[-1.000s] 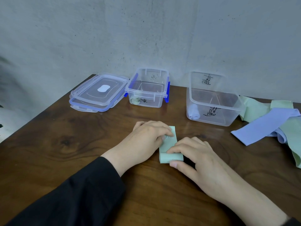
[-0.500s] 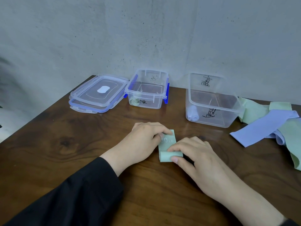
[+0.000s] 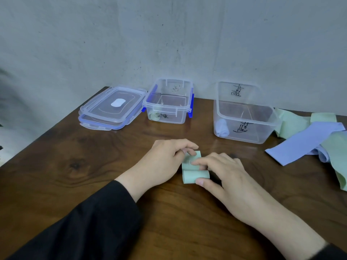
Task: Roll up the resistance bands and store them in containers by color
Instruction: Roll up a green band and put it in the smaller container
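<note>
A pale green band [image 3: 191,176] lies mostly rolled on the wooden table [image 3: 75,166], with a short flat tail toward the far side. My left hand [image 3: 165,160] pinches that tail at its left edge. My right hand [image 3: 221,171] holds the roll, fingers on top and thumb at its near end. The clear container with blue clips [image 3: 169,102] holds one green roll [image 3: 155,116]. The larger clear container [image 3: 244,117] holds one blue roll [image 3: 221,127].
Two stacked clear lids [image 3: 110,107] lie at the back left. Loose green bands [image 3: 336,147] and a blue band [image 3: 304,143] are piled at the right edge. A grey wall stands right behind the containers.
The roll has grown and moved farther from me, so the flat tail is shorter. Both hands shifted with it.
</note>
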